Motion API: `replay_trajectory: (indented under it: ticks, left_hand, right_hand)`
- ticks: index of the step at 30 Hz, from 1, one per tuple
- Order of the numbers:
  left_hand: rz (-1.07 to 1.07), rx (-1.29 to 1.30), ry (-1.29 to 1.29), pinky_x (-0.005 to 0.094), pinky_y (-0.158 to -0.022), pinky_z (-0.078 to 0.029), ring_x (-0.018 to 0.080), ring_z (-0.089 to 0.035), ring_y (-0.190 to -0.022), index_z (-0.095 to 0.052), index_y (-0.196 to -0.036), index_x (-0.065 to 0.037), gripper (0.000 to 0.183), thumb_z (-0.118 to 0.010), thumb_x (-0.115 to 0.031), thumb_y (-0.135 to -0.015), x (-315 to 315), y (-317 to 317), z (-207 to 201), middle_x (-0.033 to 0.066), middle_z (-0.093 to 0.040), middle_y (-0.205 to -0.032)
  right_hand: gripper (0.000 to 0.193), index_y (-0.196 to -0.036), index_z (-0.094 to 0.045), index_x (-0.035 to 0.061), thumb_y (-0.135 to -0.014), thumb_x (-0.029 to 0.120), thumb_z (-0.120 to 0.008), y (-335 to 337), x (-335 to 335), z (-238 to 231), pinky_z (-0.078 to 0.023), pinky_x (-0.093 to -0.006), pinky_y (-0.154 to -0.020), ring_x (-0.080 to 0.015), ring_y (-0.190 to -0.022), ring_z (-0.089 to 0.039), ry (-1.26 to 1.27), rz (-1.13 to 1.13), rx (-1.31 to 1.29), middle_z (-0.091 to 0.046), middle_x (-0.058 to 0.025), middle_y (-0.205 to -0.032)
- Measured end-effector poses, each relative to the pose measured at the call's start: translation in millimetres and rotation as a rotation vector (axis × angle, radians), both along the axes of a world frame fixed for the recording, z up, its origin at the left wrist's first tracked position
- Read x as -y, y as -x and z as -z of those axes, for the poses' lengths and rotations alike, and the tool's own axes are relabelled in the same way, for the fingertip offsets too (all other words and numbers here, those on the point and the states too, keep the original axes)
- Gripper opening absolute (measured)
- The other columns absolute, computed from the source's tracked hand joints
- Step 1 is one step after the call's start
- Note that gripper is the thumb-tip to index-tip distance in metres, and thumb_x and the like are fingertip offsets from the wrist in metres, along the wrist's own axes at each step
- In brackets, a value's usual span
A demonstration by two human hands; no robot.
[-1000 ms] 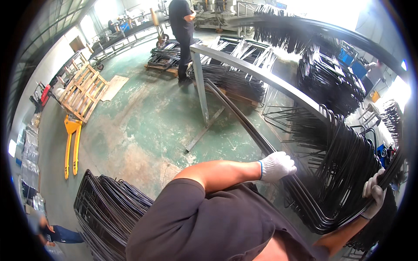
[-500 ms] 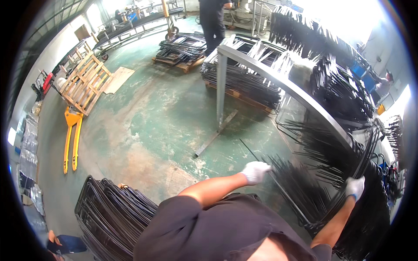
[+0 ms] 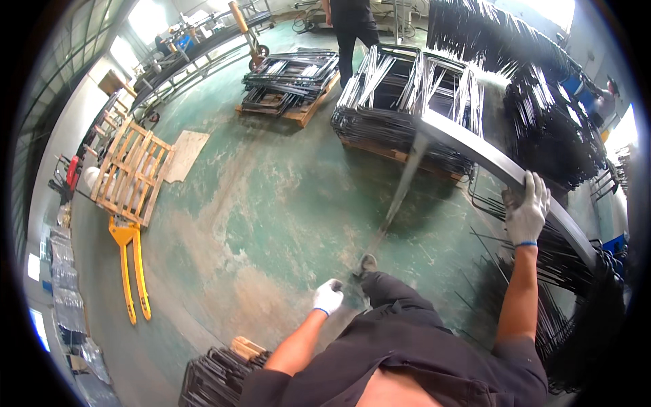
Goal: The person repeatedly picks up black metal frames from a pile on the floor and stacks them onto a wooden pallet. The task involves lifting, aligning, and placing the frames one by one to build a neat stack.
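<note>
My right hand, in a white glove with a blue cuff, lies against the grey metal bar of a rack. Its fingers are stretched out along the bar and its thumb is apart. Beside and below that hand, black wire frames hang in a dense bunch. My left hand, gloved too, is low over the floor in front of my body. Its fingers are curled in, and no object shows in them. The rack's upright post slants down toward my shoe.
Stacked metal frames lie on a pallet ahead, and another stack stands left of it. A person stands behind them. At left are a yellow pallet jack and wooden pallets. Black frames sit at lower left.
My right hand has left the black wire frames and moved up onto the grey bar. My left hand has drawn left and lower, away from the hanging rods. The whole view has shifted.
</note>
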State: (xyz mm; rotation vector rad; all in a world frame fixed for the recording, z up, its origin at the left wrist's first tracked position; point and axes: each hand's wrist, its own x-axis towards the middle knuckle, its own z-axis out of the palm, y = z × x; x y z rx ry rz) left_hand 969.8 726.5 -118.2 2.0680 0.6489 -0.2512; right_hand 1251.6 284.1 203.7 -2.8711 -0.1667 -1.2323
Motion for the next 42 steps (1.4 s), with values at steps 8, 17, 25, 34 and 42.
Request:
replay_trajectory:
  ticks: [8, 17, 25, 34, 42]
  left_hand:
    - [0.102, -0.271, -0.024, 0.0389, -0.097, -0.060, 0.0305, -0.078, -0.109, -0.078, -0.117, -0.001, 0.041, -0.076, -0.029, -0.088, -158.7, -68.7, 33.5, 0.0209, -0.081, -0.113]
    - [-0.491, -0.423, 0.056, 0.0380, -0.089, -0.061, 0.0270, -0.079, -0.097, -0.081, -0.108, -0.001, 0.029, -0.074, -0.008, -0.081, -348.6, -191.3, 13.2, 0.0182, -0.083, -0.104]
    - [0.084, -0.177, -0.203, 0.0403, -0.093, -0.062, 0.0292, -0.081, -0.100, -0.084, -0.107, -0.005, 0.029, -0.068, -0.011, -0.083, -579.3, -454.8, 65.7, 0.0180, -0.083, -0.104]
    - [-0.193, 0.165, -0.089, 0.0350, -0.084, -0.059, 0.0216, -0.073, -0.090, -0.077, -0.111, 0.000, 0.026, -0.068, 0.000, -0.086, -764.6, -721.0, 9.6, 0.0113, -0.079, -0.098]
    - [0.020, -0.378, -0.030, 0.0392, -0.087, -0.059, 0.0253, -0.078, -0.096, -0.080, -0.114, -0.002, 0.031, -0.074, -0.014, -0.085, -753.4, -735.3, 43.9, 0.0167, -0.082, -0.104]
  right_hand:
    - [0.065, -0.113, -0.068, 0.0046, -0.090, 0.065, -0.075, -129.5, -230.2, -41.3, -0.052, -0.0494, -0.082, -0.0367, -0.088, -0.068, 0.025, -0.158, -0.285, -0.069, -0.0161, -0.091]
    - [0.039, -0.101, -0.075, 0.0112, -0.080, 0.039, -0.091, -202.1, -377.3, -35.8, -0.053, -0.0464, -0.080, -0.0330, -0.084, -0.068, -0.266, -0.201, -0.468, -0.071, -0.0086, -0.085]
    - [0.052, -0.123, -0.078, 0.0094, -0.094, 0.052, -0.076, -336.6, -499.4, 141.6, -0.058, -0.0462, -0.099, -0.0378, -0.113, -0.075, -0.420, 0.152, -1.110, -0.080, -0.0181, -0.116]
    - [0.053, -0.122, -0.081, 0.0035, -0.097, 0.050, -0.073, -417.9, -538.9, 312.7, -0.056, -0.0443, -0.105, -0.0348, -0.120, -0.074, -0.612, 0.397, -1.657, -0.079, -0.0196, -0.124]
    - [0.050, -0.118, -0.081, 0.0026, -0.100, 0.048, -0.067, -653.5, -603.4, 371.1, -0.056, -0.0455, -0.102, -0.0371, -0.115, -0.074, -0.464, 0.173, -1.555, -0.080, -0.0206, -0.118]
